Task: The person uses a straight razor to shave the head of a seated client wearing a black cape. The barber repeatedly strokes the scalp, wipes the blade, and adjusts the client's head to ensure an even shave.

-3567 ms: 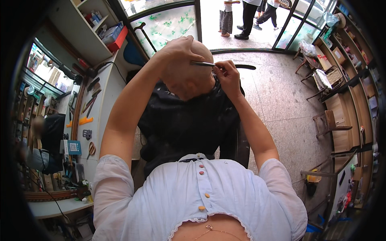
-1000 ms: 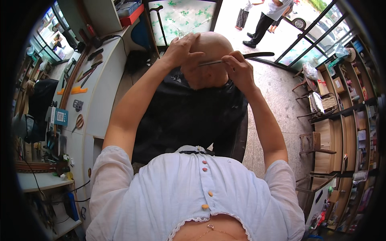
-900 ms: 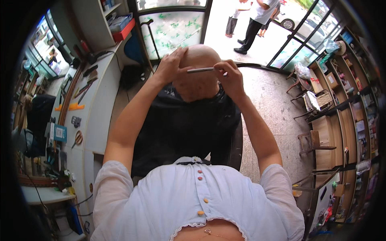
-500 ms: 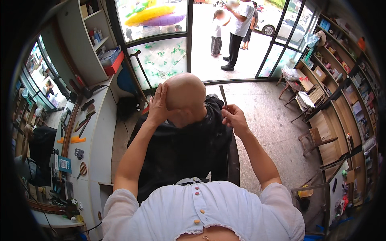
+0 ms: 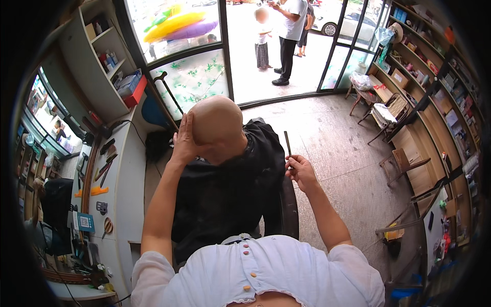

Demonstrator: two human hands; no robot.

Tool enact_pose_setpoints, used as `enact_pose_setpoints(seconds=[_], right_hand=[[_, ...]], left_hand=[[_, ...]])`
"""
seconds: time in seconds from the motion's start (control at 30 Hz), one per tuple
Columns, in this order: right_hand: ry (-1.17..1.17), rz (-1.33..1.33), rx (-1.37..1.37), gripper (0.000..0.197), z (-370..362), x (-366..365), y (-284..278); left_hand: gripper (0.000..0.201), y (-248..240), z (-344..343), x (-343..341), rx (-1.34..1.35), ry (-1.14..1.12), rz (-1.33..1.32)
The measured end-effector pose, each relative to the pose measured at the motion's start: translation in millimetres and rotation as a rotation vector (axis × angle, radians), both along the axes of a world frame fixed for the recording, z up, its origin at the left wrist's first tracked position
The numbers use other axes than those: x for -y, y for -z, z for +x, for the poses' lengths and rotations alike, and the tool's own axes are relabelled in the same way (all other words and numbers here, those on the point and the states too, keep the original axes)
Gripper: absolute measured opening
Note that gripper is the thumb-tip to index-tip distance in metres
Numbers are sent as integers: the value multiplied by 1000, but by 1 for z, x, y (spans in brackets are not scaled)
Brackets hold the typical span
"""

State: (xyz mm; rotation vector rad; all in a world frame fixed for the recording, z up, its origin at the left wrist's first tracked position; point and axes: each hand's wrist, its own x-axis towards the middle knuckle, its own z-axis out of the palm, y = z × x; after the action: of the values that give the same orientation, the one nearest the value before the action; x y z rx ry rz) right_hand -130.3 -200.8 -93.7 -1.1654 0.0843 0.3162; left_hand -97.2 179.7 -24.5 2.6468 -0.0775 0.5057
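Note:
A seated person's shaved head [image 5: 217, 120] is in front of me, tipped slightly toward the left. My left hand [image 5: 185, 140] lies flat along the left side of that head, fingers stretched upward. Out to the right, apart from the head, my right hand [image 5: 303, 173] pinches a straight razor [image 5: 287, 143] by its lower end. The razor's slim dark length points up and away from me. A black cape [image 5: 220, 197] covers the seated person's shoulders and back.
At the left, a white counter [image 5: 125, 179] carries scissors [image 5: 107, 226], combs and an orange comb-like tool below a mirror. A walking stick [image 5: 169, 92] leans by the glass door. Chairs [image 5: 401, 166] and crowded shelves line the right wall. People stand outside the doorway.
My right hand with the razor has drawn back toward me and farther from the head. My left hand stays on the head, while the whole view has turned slightly.

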Motion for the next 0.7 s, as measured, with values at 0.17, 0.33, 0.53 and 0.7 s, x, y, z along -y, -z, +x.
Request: enact_pose_setpoints(seconds=[0.17, 0.33, 0.53, 0.7], right_hand=[[91, 67, -15, 12, -30, 6, 7], [246, 38, -28, 12, -76, 22, 11], [426, 31, -84, 16, -144, 23, 21], [571, 22, -76, 15, -208, 18, 16]], left_hand=[[127, 5, 3, -3, 40, 43, -26], [115, 13, 7, -1, 78, 142, -199], [111, 36, 29, -30, 224, 275, -87], [115, 36, 43, -19, 287, 275, -34]])
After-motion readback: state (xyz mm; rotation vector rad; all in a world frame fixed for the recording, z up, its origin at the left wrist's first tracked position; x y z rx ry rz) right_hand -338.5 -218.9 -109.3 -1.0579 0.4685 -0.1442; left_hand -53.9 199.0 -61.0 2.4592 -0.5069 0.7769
